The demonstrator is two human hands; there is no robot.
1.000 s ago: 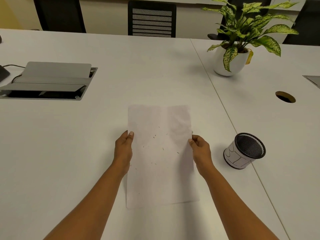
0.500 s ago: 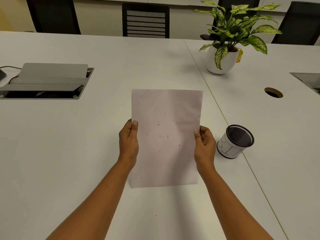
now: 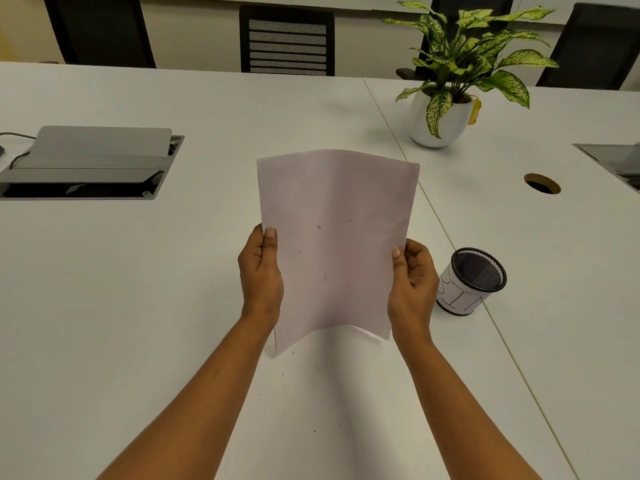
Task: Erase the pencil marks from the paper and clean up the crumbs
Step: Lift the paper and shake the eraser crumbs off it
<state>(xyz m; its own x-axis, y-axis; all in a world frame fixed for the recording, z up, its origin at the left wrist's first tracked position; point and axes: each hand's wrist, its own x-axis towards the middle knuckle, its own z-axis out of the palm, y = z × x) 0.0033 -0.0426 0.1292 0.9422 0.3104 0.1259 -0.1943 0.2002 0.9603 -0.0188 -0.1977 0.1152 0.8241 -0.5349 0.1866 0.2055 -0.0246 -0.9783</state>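
Observation:
A white sheet of paper (image 3: 334, 237) is held up off the white table (image 3: 138, 306), bowed along its middle into a shallow trough. My left hand (image 3: 261, 271) pinches its left edge and my right hand (image 3: 412, 282) pinches its right edge, thumbs on the upper face. Small dark eraser crumbs (image 3: 318, 227) lie scattered on the sheet. A few more crumbs (image 3: 283, 374) dot the table below the sheet's lower edge. No eraser or pencil is in view.
A small black mesh cup (image 3: 471, 282) with a white label reading BIN stands just right of my right hand. A potted plant (image 3: 446, 109) sits at the back right. A grey cable box with its lid up (image 3: 86, 161) is at left. Chairs line the far side.
Both hands have lifted the paper from the table and bent its sides upward. Some crumbs now lie on the table under it.

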